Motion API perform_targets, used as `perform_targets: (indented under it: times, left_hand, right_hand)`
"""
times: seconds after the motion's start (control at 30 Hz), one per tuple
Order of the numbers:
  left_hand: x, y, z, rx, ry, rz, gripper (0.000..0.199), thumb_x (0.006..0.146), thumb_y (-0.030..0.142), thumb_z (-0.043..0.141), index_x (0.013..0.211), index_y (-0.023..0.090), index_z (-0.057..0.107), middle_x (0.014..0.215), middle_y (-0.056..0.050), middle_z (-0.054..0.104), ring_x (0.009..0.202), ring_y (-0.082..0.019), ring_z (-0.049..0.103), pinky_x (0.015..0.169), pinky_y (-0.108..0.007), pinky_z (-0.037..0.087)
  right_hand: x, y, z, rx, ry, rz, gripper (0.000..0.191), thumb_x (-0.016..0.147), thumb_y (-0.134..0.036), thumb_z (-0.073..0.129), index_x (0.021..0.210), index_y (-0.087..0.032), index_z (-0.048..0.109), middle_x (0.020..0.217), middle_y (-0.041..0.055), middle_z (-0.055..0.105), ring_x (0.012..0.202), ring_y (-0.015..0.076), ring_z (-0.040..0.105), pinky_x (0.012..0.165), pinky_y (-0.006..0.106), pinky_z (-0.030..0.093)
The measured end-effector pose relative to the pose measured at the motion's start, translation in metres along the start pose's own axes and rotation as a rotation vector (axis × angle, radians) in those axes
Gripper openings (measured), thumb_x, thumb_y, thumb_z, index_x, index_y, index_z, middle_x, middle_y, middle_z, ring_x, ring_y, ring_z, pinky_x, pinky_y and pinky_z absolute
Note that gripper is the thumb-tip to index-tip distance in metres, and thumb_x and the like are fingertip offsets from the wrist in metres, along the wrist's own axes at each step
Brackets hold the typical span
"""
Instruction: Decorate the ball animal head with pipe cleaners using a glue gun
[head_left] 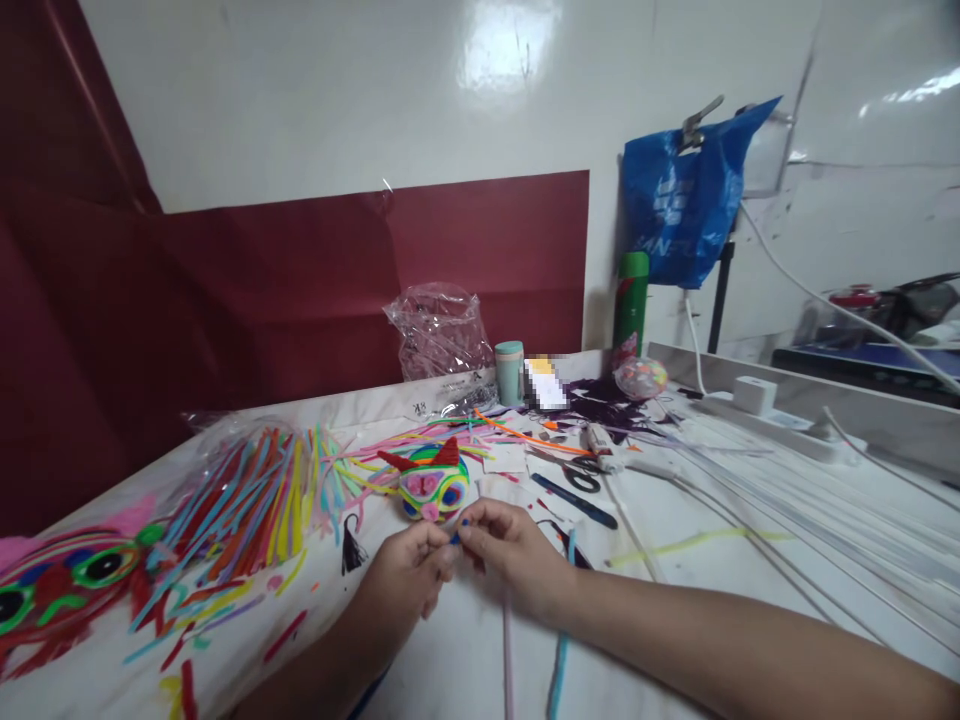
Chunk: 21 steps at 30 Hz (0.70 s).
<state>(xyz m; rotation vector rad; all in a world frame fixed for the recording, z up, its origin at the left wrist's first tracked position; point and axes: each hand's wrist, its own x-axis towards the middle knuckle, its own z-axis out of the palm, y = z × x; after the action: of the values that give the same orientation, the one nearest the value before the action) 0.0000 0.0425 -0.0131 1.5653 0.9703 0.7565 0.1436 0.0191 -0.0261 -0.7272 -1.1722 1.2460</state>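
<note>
My left hand [412,568] and my right hand [510,550] meet over the front middle of the white table. Both pinch a small dark blue piece [455,537] between their fingertips. Just behind them sits a colourful round figure [433,487] with red pointed ears, a pink and yellow face and a blue eye. A light blue fuzzy stem [560,670] lies below my right wrist, and a pale purple stem [508,650] is beside it. The black tassel [351,546] rests to the left of my hands.
Bundled coloured stems [247,490] and a bright mask-like piece [67,590] occupy the left. Scissors [581,477], a dark blue tool [574,500], a glue gun [604,447] and a power strip [780,428] are at right. A cup [509,373] stands behind.
</note>
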Motion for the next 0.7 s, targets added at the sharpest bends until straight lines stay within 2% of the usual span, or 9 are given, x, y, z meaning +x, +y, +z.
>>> perform_targets:
  times: [0.1,0.2,0.3,0.5,0.6,0.7]
  left_hand:
    - [-0.002,0.0,0.002,-0.057,-0.005,-0.038,0.033,0.061,0.046,0.06,0.06,0.018,0.044,0.045,0.008,0.044,0.026,-0.001,0.026,0.028,-0.017,0.019]
    - [-0.008,0.003,0.005,-0.127,-0.046,-0.027,0.032,0.062,0.045,0.061,0.06,0.016,0.046,0.048,0.006,0.048,0.028,-0.001,0.031,0.029,-0.017,0.023]
    - [-0.011,0.005,0.007,-0.197,-0.038,-0.013,0.031,0.064,0.044,0.06,0.062,0.015,0.048,0.052,0.005,0.05,0.03,-0.001,0.032,0.031,-0.016,0.026]
    - [-0.006,0.003,0.005,-0.169,-0.04,-0.07,0.033,0.058,0.043,0.063,0.058,0.016,0.044,0.047,0.006,0.049,0.026,-0.001,0.031,0.029,-0.017,0.025]
    - [-0.006,0.002,0.003,-0.172,-0.06,-0.06,0.03,0.059,0.041,0.061,0.058,0.017,0.044,0.048,0.006,0.05,0.026,-0.002,0.033,0.029,-0.017,0.025]
    - [-0.007,0.001,0.001,-0.156,-0.094,-0.049,0.023,0.063,0.035,0.058,0.059,0.017,0.045,0.047,0.006,0.051,0.026,-0.002,0.033,0.03,-0.016,0.025]
  right_hand:
    - [-0.002,-0.001,0.002,0.069,0.01,0.047,0.038,0.059,-0.046,0.076,0.071,-0.015,0.059,0.049,-0.0054,0.054,0.043,0.0066,0.044,0.044,0.021,0.035]
    - [-0.003,-0.003,0.003,0.113,0.001,0.063,0.036,0.06,-0.044,0.077,0.071,-0.014,0.059,0.051,-0.0041,0.056,0.045,0.0074,0.048,0.045,0.021,0.036]
    - [-0.003,-0.006,0.003,0.08,-0.008,0.062,0.035,0.061,-0.044,0.076,0.069,-0.014,0.06,0.053,-0.0038,0.057,0.046,0.0068,0.047,0.046,0.021,0.036]
    - [-0.003,-0.004,0.0,0.01,-0.023,0.072,0.035,0.064,-0.047,0.073,0.07,-0.015,0.061,0.052,-0.0044,0.054,0.045,0.0064,0.044,0.047,0.021,0.033]
    - [-0.003,-0.002,0.0,0.033,-0.021,0.073,0.035,0.064,-0.047,0.073,0.07,-0.015,0.061,0.052,-0.0042,0.053,0.045,0.007,0.043,0.047,0.022,0.034]
    - [-0.006,-0.003,0.001,-0.055,-0.029,0.066,0.035,0.067,-0.048,0.069,0.068,-0.015,0.058,0.051,-0.0047,0.05,0.046,0.0075,0.042,0.047,0.022,0.033]
